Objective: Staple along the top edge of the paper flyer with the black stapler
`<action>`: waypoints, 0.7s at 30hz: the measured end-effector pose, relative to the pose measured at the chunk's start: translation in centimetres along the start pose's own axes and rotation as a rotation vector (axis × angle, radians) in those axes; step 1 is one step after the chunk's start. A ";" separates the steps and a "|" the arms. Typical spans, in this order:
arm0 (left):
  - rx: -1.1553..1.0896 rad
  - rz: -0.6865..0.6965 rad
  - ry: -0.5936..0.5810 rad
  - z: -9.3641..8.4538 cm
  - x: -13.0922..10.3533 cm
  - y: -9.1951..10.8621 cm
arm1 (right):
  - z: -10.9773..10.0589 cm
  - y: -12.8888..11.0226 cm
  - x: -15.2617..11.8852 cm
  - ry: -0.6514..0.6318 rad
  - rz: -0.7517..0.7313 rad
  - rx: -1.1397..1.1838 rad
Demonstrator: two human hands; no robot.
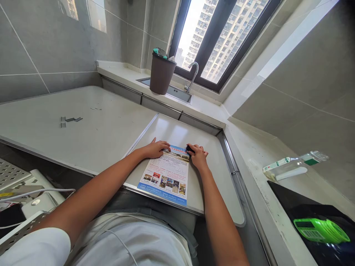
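Observation:
A printed sheet (166, 175) with blue borders, text and a row of small photos lies flat on the white tabletop (111, 136) in front of my body. My left hand (156, 148) rests on the sheet's upper left corner, its fingers spread. At the upper right corner, my right hand (197, 153) is closed round a small black object (189, 149), which is mostly hidden by the fingers; what it is cannot be made out.
Staple strips (70, 119) lie on the table's left part. Behind stand a brown bin (162, 74) and a faucet (193, 74) by the sink. On the right ledge are a clear bottle (296, 164) and a green bottle (320, 229). A white perforated rack (13, 177) is at left.

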State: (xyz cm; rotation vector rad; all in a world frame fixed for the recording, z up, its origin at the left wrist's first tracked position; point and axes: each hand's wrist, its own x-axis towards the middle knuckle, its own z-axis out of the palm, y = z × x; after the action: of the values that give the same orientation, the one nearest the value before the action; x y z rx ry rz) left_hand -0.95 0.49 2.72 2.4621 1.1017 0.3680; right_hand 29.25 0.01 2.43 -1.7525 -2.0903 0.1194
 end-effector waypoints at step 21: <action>0.025 -0.014 -0.009 0.2 0.2 -0.1 | 0.2 -0.9 -0.1 0.001 0.028 -0.084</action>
State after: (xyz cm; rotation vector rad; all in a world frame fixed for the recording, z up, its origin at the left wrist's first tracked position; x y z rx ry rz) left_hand -0.82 0.61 2.53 2.4738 1.1253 0.3409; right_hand 28.35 -0.22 2.54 -1.8309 -2.0986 0.0396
